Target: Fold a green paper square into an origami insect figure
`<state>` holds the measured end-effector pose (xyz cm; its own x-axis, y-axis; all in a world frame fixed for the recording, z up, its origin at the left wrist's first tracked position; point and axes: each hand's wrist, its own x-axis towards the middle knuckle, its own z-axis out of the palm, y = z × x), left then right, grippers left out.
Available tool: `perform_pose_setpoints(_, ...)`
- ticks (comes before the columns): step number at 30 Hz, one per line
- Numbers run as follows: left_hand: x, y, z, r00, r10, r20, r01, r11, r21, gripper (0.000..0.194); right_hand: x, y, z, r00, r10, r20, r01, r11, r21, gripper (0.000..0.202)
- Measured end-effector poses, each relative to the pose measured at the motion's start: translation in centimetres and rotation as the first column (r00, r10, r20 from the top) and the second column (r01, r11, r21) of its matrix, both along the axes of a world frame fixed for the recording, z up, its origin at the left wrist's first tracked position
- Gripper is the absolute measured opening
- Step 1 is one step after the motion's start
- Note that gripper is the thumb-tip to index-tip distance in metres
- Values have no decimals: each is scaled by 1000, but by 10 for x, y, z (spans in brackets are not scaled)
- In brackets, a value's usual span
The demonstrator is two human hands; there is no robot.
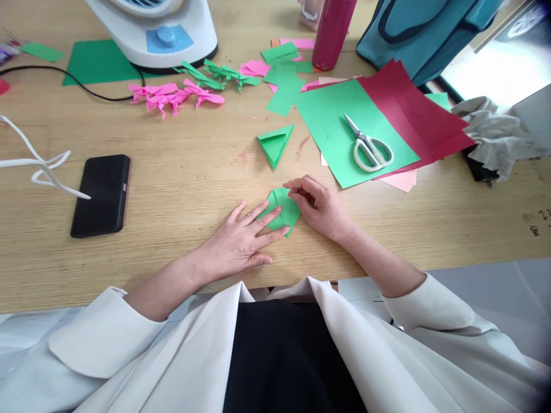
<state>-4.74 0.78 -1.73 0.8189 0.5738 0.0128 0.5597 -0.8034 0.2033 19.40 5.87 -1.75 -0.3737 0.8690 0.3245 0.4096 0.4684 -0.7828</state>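
A small piece of folded green paper [293, 213] with crease lines lies flat near the table's front edge. My left hand [241, 238] rests on its left part, fingers spread and stretched out over it. At its upper right edge my right hand [316, 206] pinches the paper between thumb and forefinger, the other fingers curled. Just beyond sits a second folded green paper triangle [275, 145], apart from both hands. Part of the paper under my left fingers is hidden.
Scissors [370, 146] lie on a green sheet [327, 126] over red sheets [413, 109] to the right. Pink folded figures [172, 96] and green ones [221, 74] stand by a white appliance [172, 34]. A black phone [101, 195], red bottle [332, 34] and blue bag [422, 37] surround the work area.
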Motion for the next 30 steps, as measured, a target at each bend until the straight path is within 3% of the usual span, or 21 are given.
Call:
perform_pose_setpoints(8, -1, 1, -1, 1000, 0, -19, -1, 1000, -29, 66, 3, 7, -10, 996, -71, -48, 71, 998, -4, 17)
perform_pose_setpoints(18, -3, 1, -1, 998, -22, 51, 23, 1000, -17, 54, 3, 10, -14, 999, -44, -11, 44, 999, -15, 19)
perform_pose_setpoints(26, -5, 2, -3, 996, -47, 73, 47, 999, 2, 50, -10, -6, -8, 965, -156, 212, 151, 988, 43, 5)
perform_pose_setpoints(30, -3, 2, -4, 997, -40, 72, 40, 999, -1, 48, -25, -16, 0, 889, -233, 395, 232, 971, 52, 7)
